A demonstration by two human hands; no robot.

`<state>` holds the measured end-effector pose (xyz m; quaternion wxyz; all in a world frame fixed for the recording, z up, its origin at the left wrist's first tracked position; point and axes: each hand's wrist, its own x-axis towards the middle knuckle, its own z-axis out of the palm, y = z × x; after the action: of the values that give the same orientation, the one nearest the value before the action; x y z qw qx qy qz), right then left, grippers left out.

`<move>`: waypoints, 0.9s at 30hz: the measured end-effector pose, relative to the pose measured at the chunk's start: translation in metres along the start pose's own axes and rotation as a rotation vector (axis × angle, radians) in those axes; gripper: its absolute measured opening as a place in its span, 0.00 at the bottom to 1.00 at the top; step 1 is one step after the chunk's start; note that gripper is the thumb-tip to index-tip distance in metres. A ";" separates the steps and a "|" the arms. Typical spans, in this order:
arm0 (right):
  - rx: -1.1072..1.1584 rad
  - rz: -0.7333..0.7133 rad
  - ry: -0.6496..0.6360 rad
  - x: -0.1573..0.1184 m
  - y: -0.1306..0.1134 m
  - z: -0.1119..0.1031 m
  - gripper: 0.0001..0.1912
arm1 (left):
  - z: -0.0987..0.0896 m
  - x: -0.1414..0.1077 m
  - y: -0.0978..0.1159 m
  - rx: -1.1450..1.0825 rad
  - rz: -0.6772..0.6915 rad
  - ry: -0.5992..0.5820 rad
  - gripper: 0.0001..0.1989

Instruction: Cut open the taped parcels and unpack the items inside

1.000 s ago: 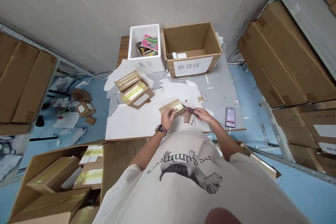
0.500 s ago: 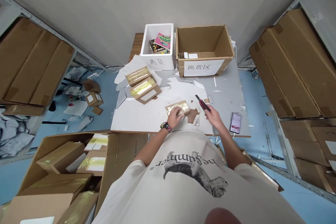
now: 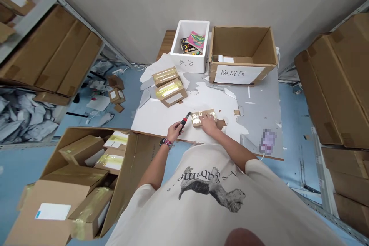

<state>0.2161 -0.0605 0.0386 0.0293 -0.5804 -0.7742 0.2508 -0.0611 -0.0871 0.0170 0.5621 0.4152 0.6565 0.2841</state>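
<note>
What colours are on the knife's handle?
The knife's handle is black and red, seen best in the head view.

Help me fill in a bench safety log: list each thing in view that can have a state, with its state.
Utility knife: blade out
Left hand: closed around the knife
Right hand: laid over the small box
Small box: taped; cut or not, unclear
Pair of boxes: taped shut
White foam box: open-topped, books inside
Large labelled carton: open
Carton beside the table: open, parcels inside
Phone: screen masked, on or off unclear
</note>
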 end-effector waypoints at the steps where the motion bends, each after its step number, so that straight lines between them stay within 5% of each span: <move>1: -0.029 0.005 -0.019 0.005 0.000 0.001 0.26 | -0.008 -0.001 -0.003 0.034 0.013 -0.014 0.31; 7: -0.097 -0.040 -0.105 0.010 0.004 -0.006 0.17 | -0.022 0.013 -0.003 0.269 0.114 -0.179 0.32; 18: -0.076 -0.029 -0.094 0.013 0.000 -0.019 0.13 | -0.047 0.081 0.039 0.542 0.128 -0.519 0.24; 24: -0.091 -0.054 -0.138 0.012 -0.002 -0.014 0.22 | -0.051 0.075 0.021 0.462 0.048 -0.606 0.28; 27: -0.091 -0.065 -0.137 0.011 -0.002 -0.014 0.23 | -0.050 0.067 0.007 0.448 0.105 -0.554 0.30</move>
<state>0.2158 -0.0460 0.0485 -0.0418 -0.5372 -0.8034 0.2534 -0.1098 -0.0208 -0.0008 0.5984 0.6226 0.5028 0.0384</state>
